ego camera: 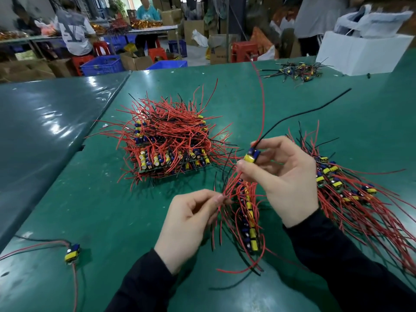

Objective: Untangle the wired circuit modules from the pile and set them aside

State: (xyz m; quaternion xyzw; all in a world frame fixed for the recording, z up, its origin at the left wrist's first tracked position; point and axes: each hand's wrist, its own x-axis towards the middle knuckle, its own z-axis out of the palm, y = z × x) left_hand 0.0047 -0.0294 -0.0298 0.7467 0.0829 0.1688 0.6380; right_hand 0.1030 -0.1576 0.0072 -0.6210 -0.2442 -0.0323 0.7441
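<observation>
A big tangled pile of circuit modules (167,140) with red and black wires sits mid-table. My right hand (286,176) pinches one yellow-and-blue module (251,156) raised above the table; its red and black wires rise up and away. My left hand (191,219) pinches red wires at the top of a strip of joined modules (248,221) lying between my hands. A spread of separated modules (342,183) with long red wires lies to the right.
A single module (72,253) with wires lies at the near left on the green table (101,199). A small heap of modules (297,72) and a white box (358,52) stand at the far right. People work at tables behind.
</observation>
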